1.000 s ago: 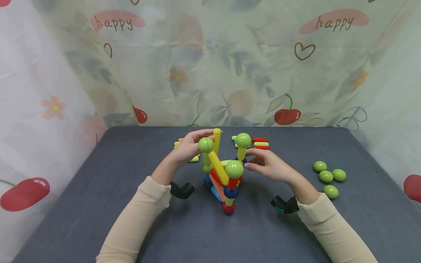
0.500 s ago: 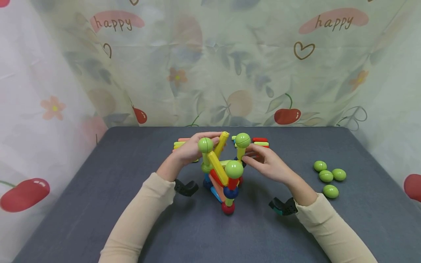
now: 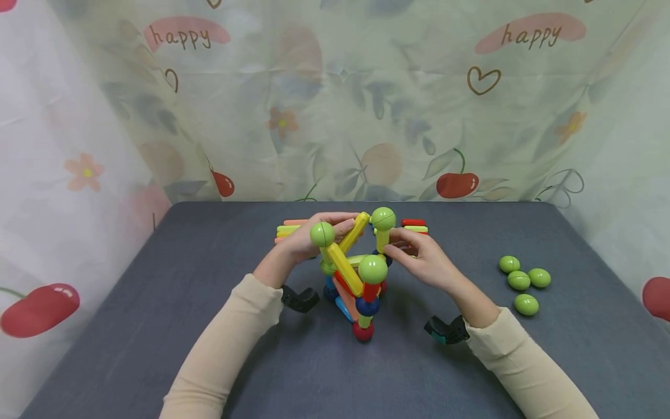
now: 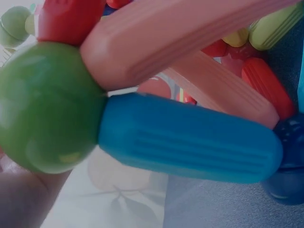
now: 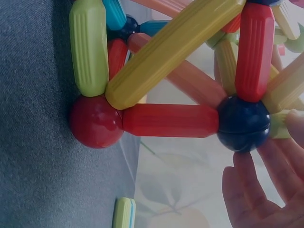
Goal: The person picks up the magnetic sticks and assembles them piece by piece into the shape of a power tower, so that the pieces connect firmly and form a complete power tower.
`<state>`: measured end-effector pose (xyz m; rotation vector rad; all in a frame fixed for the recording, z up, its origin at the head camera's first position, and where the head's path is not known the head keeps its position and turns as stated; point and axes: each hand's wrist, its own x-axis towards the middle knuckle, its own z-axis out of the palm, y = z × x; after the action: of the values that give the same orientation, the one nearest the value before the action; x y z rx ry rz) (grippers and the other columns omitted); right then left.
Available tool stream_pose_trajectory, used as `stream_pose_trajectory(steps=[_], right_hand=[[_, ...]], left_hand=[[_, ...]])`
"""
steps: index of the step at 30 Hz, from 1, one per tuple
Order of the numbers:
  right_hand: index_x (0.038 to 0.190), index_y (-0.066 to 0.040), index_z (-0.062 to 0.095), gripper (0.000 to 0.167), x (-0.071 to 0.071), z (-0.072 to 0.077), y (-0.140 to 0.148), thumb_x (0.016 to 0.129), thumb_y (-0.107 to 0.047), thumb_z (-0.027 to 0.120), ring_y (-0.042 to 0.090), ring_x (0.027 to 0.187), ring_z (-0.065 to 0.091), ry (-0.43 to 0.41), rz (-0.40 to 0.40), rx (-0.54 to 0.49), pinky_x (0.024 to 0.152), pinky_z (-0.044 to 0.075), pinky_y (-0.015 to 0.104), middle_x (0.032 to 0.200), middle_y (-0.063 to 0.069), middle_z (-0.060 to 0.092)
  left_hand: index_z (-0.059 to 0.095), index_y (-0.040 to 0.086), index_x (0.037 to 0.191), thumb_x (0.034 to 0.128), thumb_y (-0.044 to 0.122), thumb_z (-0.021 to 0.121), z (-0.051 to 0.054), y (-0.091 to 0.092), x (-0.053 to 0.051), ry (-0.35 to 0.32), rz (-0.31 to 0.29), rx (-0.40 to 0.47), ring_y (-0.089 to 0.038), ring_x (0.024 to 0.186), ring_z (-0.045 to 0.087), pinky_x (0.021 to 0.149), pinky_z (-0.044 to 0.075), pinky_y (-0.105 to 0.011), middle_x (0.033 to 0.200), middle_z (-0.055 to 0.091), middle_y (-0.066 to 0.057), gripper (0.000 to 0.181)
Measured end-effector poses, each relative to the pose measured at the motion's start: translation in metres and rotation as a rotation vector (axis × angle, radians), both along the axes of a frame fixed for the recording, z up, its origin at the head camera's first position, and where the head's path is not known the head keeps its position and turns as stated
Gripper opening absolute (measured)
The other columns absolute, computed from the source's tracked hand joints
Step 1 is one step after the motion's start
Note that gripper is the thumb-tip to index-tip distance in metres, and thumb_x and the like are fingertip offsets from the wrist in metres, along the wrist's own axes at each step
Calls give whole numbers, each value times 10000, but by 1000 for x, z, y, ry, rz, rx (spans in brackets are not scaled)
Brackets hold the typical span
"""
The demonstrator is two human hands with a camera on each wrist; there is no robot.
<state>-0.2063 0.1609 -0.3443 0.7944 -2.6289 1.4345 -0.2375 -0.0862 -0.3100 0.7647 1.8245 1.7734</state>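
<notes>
A structure of coloured rods and balls stands mid-table, with a red ball (image 3: 363, 331) at its near foot. My left hand (image 3: 300, 238) is behind its left side, holding a slanted yellow rod (image 3: 353, 231) between thumb and fingers. The rod's upper end is close to the back right green ball (image 3: 383, 219); whether they touch I cannot tell. My right hand (image 3: 426, 259) pinches the short yellow rod (image 3: 382, 240) under that ball. In the right wrist view, fingers of the right hand (image 5: 270, 190) touch a dark blue ball (image 5: 243, 123). A green ball (image 4: 50, 107) hides most of the left hand.
Several loose green balls (image 3: 519, 281) lie on the table at the right. Behind the left hand are loose pink and yellow rods (image 3: 288, 230). More rods, red and yellow-green (image 3: 416, 229), lie behind the right hand. A patterned cloth (image 3: 335, 116) hangs beyond the table.
The yellow rod in my left hand has tipped from nearly upright towards the right, and that hand has moved right. The left green ball has shifted slightly left. My right fingers have moved up a little.
</notes>
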Motion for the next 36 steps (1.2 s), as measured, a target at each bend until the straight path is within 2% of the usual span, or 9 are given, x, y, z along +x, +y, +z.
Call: stream_pose_trajectory(steps=[3, 5, 9, 12, 18, 23, 29, 31, 36], right_hand=[[1203, 21, 618, 292, 0, -1, -2, 942, -110, 624, 326, 1028, 652, 3, -10, -10, 854, 548, 473, 1129, 174, 668], [1203, 21, 618, 292, -1, -1, -2, 942, -111, 624, 323, 1026, 655, 4, -15, -12, 841, 554, 445, 1128, 173, 669], [1194, 15, 622, 279, 0, -1, -2, 948, -115, 617, 311, 1017, 659, 8, -19, -14, 800, 553, 370, 1118, 166, 672], [1190, 9, 624, 271, 1, -1, -2, 952, -119, 611, 306, 1011, 661, 8, -21, -16, 782, 545, 341, 1103, 164, 677], [1193, 4, 624, 271, 1, -1, -3, 954, -122, 610, 309, 1012, 663, 4, -25, -23, 798, 545, 390, 1106, 167, 678], [1204, 1, 618, 284, 0, 0, -4, 951, -129, 616, 317, 1018, 661, 0, -27, -22, 807, 553, 402, 1113, 170, 675], [1212, -1, 613, 292, 0, 0, -5, 951, -131, 616, 320, 1027, 658, -6, -27, -21, 819, 558, 427, 1126, 170, 668], [1212, 1, 613, 292, 0, 0, -5, 951, -130, 615, 321, 1029, 657, -5, -28, -22, 824, 556, 444, 1131, 173, 666], [1214, 3, 612, 295, 0, 0, -5, 953, -135, 614, 319, 1031, 655, -9, -31, -25, 832, 554, 452, 1136, 175, 665]], left_hand=[[445, -45, 1404, 925, 440, 608, 0, 1, -1, -25, -14, -3, -136, 869, 567, 802, 494, -233, 986, 620, 7, 701], [441, -43, 1406, 954, 408, 578, -2, 2, -3, -42, -29, -5, -148, 852, 579, 836, 505, -269, 965, 608, -7, 653], [446, -25, 1409, 835, 550, 663, -9, 3, -10, -86, -34, -11, -190, 894, 604, 940, 498, -385, 988, 613, -33, 840], [469, 0, 1399, 693, 639, 704, -15, 5, -16, -105, -33, -24, -199, 913, 599, 965, 483, -418, 1020, 624, -33, 981], [488, 9, 1381, 711, 607, 696, -22, 7, -21, -140, -35, -23, -198, 907, 597, 911, 507, -360, 998, 656, -27, 922], [438, -77, 1368, 665, 669, 726, -13, 6, -15, -134, -79, -32, -162, 837, 584, 806, 519, -263, 918, 652, -3, 1064], [409, -122, 1362, 650, 682, 731, -1, 6, -5, -120, -110, -42, -125, 850, 600, 803, 513, -241, 923, 645, 22, 1121], [415, -117, 1361, 693, 674, 709, -2, 5, -5, -101, -108, -39, -122, 848, 585, 792, 500, -236, 945, 628, 16, 1076], [454, -74, 1359, 973, 480, 499, -13, -6, -10, -81, -14, -12, -134, 920, 602, 840, 498, -263, 1055, 611, -2, 676]])
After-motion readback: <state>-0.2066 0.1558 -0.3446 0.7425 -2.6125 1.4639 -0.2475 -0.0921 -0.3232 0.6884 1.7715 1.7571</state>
